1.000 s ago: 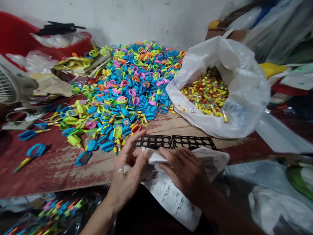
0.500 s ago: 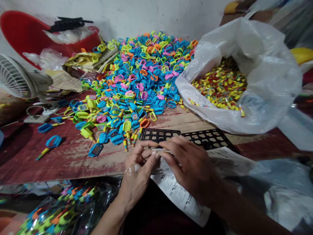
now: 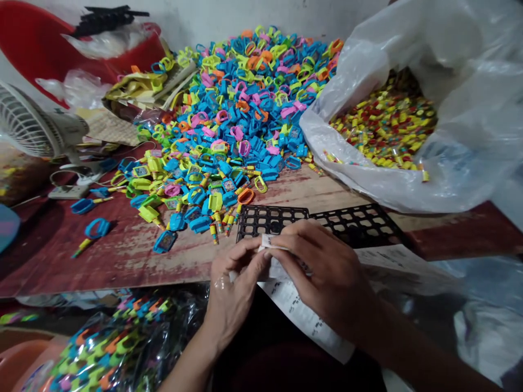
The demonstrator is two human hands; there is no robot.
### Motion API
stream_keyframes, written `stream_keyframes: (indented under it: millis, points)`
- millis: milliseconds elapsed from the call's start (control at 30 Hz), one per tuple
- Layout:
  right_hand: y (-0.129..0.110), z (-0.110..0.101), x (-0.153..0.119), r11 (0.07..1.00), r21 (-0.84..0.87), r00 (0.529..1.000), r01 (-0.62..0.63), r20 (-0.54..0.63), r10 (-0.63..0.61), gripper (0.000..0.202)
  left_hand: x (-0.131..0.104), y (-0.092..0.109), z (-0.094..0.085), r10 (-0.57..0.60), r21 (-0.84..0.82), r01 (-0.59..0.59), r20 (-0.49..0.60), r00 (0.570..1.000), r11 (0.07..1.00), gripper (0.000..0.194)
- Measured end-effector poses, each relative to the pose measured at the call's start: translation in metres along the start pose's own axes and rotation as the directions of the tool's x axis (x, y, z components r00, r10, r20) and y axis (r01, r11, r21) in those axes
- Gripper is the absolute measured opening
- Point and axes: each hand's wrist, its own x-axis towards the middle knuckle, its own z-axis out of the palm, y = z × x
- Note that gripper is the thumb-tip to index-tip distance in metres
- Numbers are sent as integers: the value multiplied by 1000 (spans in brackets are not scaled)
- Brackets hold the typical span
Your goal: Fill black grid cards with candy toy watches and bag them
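My left hand [image 3: 237,283] and my right hand [image 3: 322,267] meet at the table's front edge, both closed. Between their fingertips they pinch a small white paper label [image 3: 267,240] with dark marks on it. Beneath the hands a long white printed sheet [image 3: 304,321] hangs down over my lap and also stretches off to the right. Just beyond my fingers lie a black plastic grid tray [image 3: 267,220] and another such tray [image 3: 359,223].
Toy wristbands [image 3: 245,130] in several colours form a big heap. A white plastic bag [image 3: 347,179] of small yellow-capped tubes [image 3: 392,120] stands at the right. On the left are a fan [image 3: 32,120] and a red container [image 3: 36,49]; filled clear bags [image 3: 93,354] sit below.
The small label between my fingertips has turned from a thin edge to show its printed face. My view has tipped down a little, and both hands remain together.
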Motion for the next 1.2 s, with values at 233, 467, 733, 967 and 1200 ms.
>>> stream_keyframes:
  millis: [233, 467, 733, 967, 1200]
  points:
    - [3, -5, -6, 990, -137, 992, 37, 125, -20, 13, -5, -1, -4, 141, 249, -170, 131, 981, 953, 19]
    - [10, -8, -6, 988, -108, 975, 110, 204, -86, 18, -2, -4, -1, 219, 246, -256, 168, 961, 935, 16]
    - [27, -7, 10, 974, 113, 939, -195, 308, 152, 28, -2, -10, 2, 155, 231, -200, 196, 968, 952, 15]
    - [31, -10, 7, 910, 275, 887, -309, 429, 172, 20, -4, -14, 0, -16, 102, -2, 176, 984, 995, 22]
    - [24, 0, -16, 953, 239, 967, -186, 219, 133, 10, -5, -20, 0, -78, 76, 64, 200, 977, 995, 27]
